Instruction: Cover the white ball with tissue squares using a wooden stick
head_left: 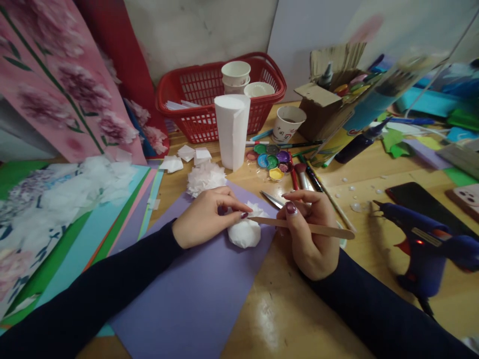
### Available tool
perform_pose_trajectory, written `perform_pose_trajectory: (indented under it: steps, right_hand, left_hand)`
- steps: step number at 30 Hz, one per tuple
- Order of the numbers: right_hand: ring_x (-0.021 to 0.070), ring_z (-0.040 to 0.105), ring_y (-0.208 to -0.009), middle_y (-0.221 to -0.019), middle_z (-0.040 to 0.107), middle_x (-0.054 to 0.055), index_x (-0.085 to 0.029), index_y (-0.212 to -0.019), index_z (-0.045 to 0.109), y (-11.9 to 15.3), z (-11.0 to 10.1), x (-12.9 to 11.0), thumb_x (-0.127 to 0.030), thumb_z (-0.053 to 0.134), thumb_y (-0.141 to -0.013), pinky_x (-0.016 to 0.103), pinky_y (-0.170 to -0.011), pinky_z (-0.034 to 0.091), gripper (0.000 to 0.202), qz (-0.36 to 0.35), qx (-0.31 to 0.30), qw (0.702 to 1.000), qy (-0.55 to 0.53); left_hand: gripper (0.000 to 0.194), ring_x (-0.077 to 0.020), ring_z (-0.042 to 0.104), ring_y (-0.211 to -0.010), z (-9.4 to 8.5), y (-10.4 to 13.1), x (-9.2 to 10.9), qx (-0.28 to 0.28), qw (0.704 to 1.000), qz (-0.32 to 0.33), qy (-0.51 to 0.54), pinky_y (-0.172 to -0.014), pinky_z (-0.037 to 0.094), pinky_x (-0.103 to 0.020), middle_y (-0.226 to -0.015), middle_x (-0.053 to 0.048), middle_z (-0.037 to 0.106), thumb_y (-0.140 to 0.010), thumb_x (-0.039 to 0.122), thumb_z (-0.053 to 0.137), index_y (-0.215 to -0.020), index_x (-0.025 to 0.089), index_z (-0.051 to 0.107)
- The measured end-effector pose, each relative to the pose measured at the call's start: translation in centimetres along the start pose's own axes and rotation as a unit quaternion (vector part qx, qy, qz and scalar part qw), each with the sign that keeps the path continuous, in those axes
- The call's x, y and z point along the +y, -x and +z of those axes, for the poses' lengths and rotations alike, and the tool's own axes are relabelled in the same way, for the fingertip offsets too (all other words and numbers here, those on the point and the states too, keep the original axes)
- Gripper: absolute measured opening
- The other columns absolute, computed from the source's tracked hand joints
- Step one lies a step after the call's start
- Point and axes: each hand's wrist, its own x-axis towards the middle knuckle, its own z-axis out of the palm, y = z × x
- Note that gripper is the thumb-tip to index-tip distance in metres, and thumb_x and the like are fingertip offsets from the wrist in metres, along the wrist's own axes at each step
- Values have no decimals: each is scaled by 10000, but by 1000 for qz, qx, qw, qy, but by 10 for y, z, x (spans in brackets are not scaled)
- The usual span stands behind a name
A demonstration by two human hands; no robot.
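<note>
In the middle, a small white paper flower (245, 233) rests on a purple sheet (183, 294). My left hand (209, 217) comes from the left, with thumb and index finger closed at the flower's upper edge. A flat wooden craft stick (322, 229) lies in the closed fingers of my right hand (312, 239). Its narrow tip reaches the flower beside my left fingertips. Behind my right hand shows a metal blade (272, 199), the rest of it hidden. A fluffier white paper flower (205, 178) sits just beyond my left hand.
A white paper towel roll (232, 134) stands before a red basket (187, 117) with cups. Paint pots (276, 173), brushes (301, 174) and a paper cup (287, 124) are to its right. A blue glue gun (426, 249), its red light lit, lies at right. Coloured sheets (123, 219) cover the left.
</note>
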Motion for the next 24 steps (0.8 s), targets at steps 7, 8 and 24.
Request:
perform_pose_trajectory:
  steps: [7, 8, 24]
  right_hand:
    - [104, 464, -449, -591, 513, -59, -225, -1034, 493, -1, 0, 0, -237, 464, -950, 245, -432, 381, 90, -2, -14, 1000, 8]
    - [104, 462, -448, -591, 514, -59, -225, -1039, 489, -1, 0, 0, -233, 462, -950, 248, -433, 380, 93, 2, -14, 1000, 9]
    - [148, 477, -469, -584, 492, -53, -249, -1133, 467, -17, 15, -10, -174, 442, -912, 298, -470, 380, 234, -5, -37, 992, 121]
  left_hand:
    - [251, -128, 539, -703, -4, 4, 3, -1, 1000, -4, -27, -649, 431, -250, -841, -23, 622, -823, 164, 562, -995, 186, 743]
    - [264, -129, 545, -714, -6, 6, 3, 1, 999, -2, -35, -652, 433, -250, -848, -23, 619, -821, 156, 550, -1004, 189, 737]
    - [470, -189, 577, -908, -9, 25, -22, -25, 995, 32, -88, -875, 478, -351, -1045, -80, 591, -748, 156, 541, -1217, 141, 531]
